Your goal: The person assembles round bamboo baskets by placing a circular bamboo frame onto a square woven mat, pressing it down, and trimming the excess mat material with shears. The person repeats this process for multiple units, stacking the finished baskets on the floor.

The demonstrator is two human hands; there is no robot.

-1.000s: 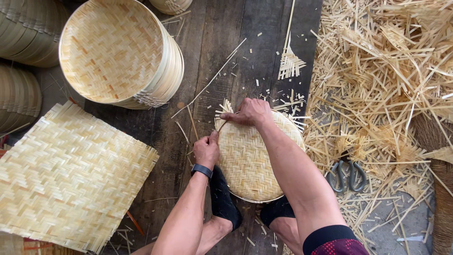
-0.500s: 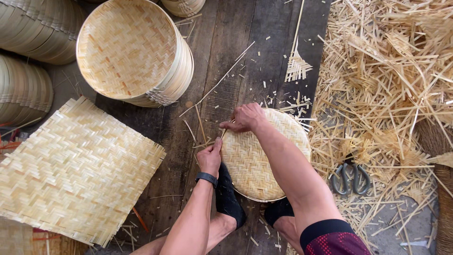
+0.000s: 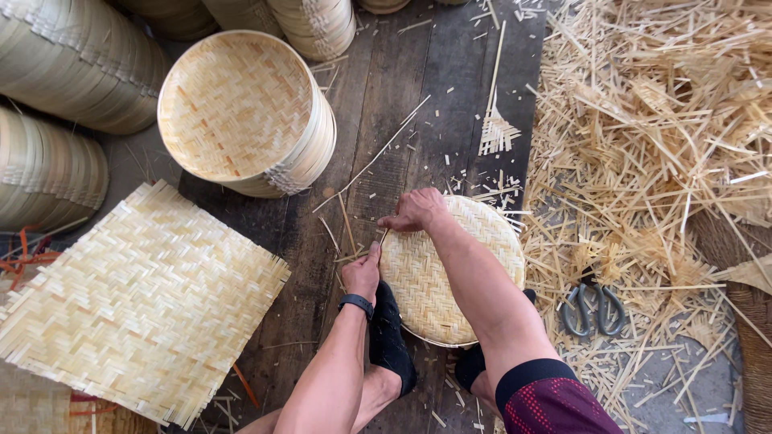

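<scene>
Since the earlier frame both hands have shifted from the top rim of the round woven tray (image 3: 450,273) to its left edge, and the view has drifted so that the scissors (image 3: 593,309) show more fully at the right. Left hand (image 3: 363,273), wristband on the wrist, is closed in a pinch on a thin bamboo strip (image 3: 383,238) at the tray's left rim. Right hand (image 3: 416,210) is curled, fingertips pressed together on the upper end of the same strip, resting on the rim. Tray lies flat on the dark plank floor (image 3: 402,104), held under the person's dark shoes (image 3: 390,337). Flat square woven mat (image 3: 137,301) lies to the left, well apart. Stack of finished round baskets (image 3: 249,112) lies on its side above the mat. Heap of bamboo offcuts (image 3: 659,137) covers the right side, the scissors lying in it
</scene>
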